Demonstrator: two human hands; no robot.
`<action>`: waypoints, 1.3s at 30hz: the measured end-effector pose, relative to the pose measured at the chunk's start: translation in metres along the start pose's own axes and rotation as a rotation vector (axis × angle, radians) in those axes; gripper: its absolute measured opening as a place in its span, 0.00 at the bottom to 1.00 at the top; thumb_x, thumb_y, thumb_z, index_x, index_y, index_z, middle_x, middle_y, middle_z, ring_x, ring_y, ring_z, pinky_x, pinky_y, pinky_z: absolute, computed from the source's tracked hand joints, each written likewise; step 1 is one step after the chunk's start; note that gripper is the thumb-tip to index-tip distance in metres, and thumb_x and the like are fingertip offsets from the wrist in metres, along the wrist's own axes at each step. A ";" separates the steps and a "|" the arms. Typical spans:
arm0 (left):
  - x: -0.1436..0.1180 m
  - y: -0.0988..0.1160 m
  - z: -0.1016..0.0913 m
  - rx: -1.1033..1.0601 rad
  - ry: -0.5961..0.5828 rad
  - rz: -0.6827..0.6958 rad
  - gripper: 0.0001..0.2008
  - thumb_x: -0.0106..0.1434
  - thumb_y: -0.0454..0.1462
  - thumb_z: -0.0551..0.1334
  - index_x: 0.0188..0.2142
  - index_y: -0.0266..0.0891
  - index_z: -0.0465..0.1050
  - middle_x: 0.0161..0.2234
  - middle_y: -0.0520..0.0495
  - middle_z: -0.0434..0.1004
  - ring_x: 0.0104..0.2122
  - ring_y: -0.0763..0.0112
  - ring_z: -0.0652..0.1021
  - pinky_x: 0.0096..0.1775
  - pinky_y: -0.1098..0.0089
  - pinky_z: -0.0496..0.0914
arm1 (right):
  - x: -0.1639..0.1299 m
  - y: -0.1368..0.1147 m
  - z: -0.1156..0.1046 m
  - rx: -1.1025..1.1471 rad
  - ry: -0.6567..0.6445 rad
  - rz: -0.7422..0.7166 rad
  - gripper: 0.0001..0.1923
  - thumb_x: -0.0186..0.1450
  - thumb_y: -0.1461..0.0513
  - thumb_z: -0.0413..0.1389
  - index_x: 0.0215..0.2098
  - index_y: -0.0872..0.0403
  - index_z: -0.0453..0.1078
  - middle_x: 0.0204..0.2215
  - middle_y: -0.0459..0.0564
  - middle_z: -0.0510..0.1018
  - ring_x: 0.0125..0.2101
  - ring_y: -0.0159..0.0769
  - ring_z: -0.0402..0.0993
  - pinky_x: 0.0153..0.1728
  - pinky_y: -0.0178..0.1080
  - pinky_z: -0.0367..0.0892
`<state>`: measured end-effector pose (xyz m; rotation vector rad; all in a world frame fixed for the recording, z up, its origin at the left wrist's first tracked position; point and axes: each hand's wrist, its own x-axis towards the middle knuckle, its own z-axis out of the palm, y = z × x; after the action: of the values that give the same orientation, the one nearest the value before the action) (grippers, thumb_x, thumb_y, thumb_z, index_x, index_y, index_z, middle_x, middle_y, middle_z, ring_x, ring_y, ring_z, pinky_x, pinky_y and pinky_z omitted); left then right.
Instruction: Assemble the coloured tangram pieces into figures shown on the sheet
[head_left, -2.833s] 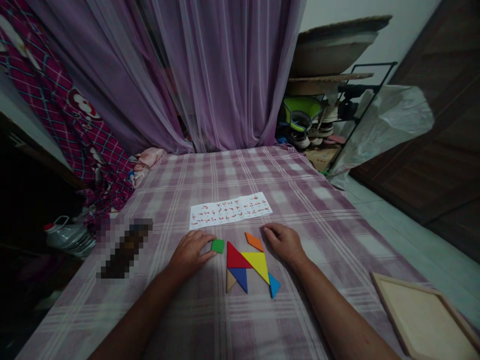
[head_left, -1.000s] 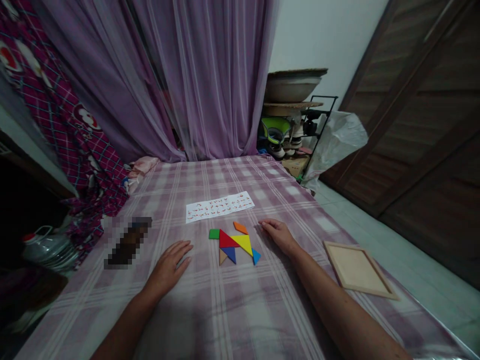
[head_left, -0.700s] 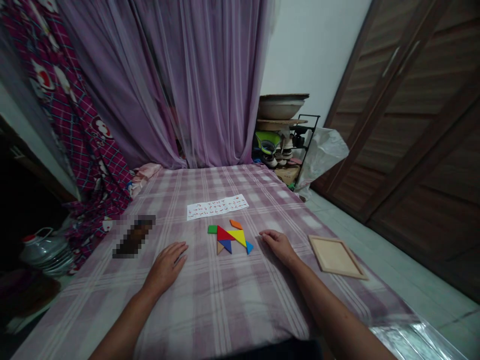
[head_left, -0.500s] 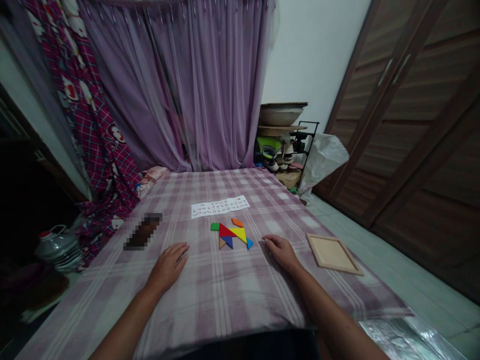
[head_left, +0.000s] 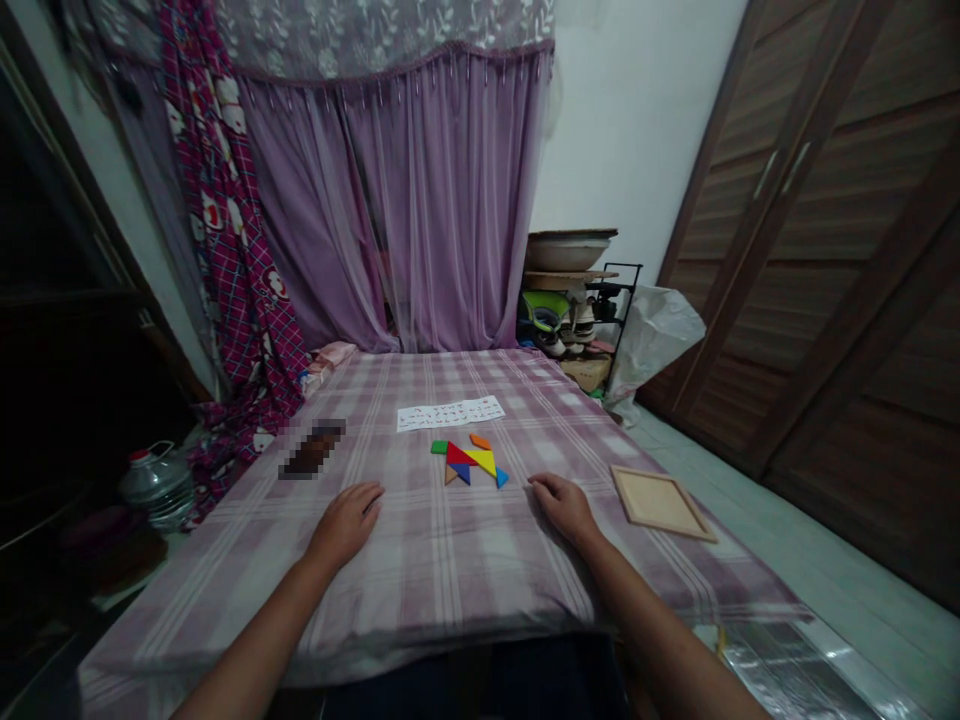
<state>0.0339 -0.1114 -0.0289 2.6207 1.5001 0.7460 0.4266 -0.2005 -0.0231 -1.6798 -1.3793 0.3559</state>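
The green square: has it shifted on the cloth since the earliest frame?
Yes. The green square slid right, up against the red triangle; a gap lay between them earlier.

7 tangram pcs (head_left: 469, 462), 1 sheet (head_left: 450, 413) – 1 tray (head_left: 660, 501)

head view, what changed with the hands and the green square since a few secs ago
The left hand let go of the green square and drew back toward the body; it now lies flat on the checked cloth, apart from the pieces. The right hand also drew back from the orange piece. The square now sits against the red triangle. The paper sheet and wooden tray stayed put.
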 end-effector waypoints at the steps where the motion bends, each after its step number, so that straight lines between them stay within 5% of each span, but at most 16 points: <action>1: 0.000 0.001 0.000 0.004 -0.002 -0.002 0.18 0.66 0.41 0.52 0.49 0.42 0.77 0.52 0.45 0.78 0.53 0.61 0.75 0.58 0.57 0.67 | -0.001 0.000 0.000 -0.010 -0.001 0.001 0.16 0.59 0.58 0.51 0.35 0.52 0.80 0.37 0.51 0.84 0.41 0.44 0.80 0.46 0.42 0.71; 10: 0.005 0.010 -0.013 0.060 -0.058 0.019 0.15 0.65 0.37 0.53 0.45 0.41 0.76 0.47 0.44 0.79 0.49 0.61 0.76 0.54 0.60 0.67 | -0.003 -0.002 0.000 -0.052 -0.027 0.007 0.16 0.60 0.58 0.50 0.36 0.52 0.80 0.37 0.52 0.84 0.41 0.45 0.79 0.45 0.43 0.70; 15: 0.029 0.005 -0.027 0.099 -0.134 0.031 0.13 0.67 0.38 0.52 0.36 0.41 0.76 0.38 0.45 0.79 0.42 0.62 0.77 0.47 0.64 0.68 | 0.001 -0.002 0.001 -0.041 -0.043 0.047 0.15 0.59 0.57 0.51 0.34 0.51 0.80 0.35 0.50 0.84 0.40 0.45 0.79 0.43 0.42 0.70; 21: 0.056 -0.006 -0.028 0.133 -0.197 0.021 0.13 0.67 0.38 0.52 0.37 0.41 0.76 0.38 0.46 0.80 0.41 0.62 0.78 0.43 0.66 0.68 | 0.033 0.002 0.001 0.022 -0.056 0.128 0.13 0.57 0.58 0.53 0.30 0.52 0.80 0.29 0.50 0.83 0.32 0.42 0.79 0.35 0.39 0.71; 33: 0.102 -0.029 0.007 0.158 -0.150 -0.087 0.17 0.69 0.39 0.51 0.49 0.42 0.75 0.51 0.46 0.78 0.52 0.63 0.75 0.56 0.63 0.65 | 0.135 0.026 0.033 0.180 0.005 0.194 0.11 0.56 0.57 0.56 0.30 0.53 0.79 0.25 0.49 0.82 0.28 0.40 0.78 0.30 0.37 0.71; 39: 0.112 -0.044 0.031 0.199 -0.169 -0.184 0.23 0.68 0.44 0.52 0.58 0.39 0.69 0.62 0.39 0.66 0.62 0.52 0.65 0.61 0.50 0.59 | 0.159 0.052 0.026 0.198 0.115 0.242 0.14 0.56 0.54 0.56 0.30 0.54 0.79 0.24 0.49 0.82 0.27 0.39 0.78 0.29 0.37 0.70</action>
<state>0.0583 0.0102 -0.0243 2.5508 1.8151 0.3686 0.4946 -0.0453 -0.0286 -1.6769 -1.0248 0.5084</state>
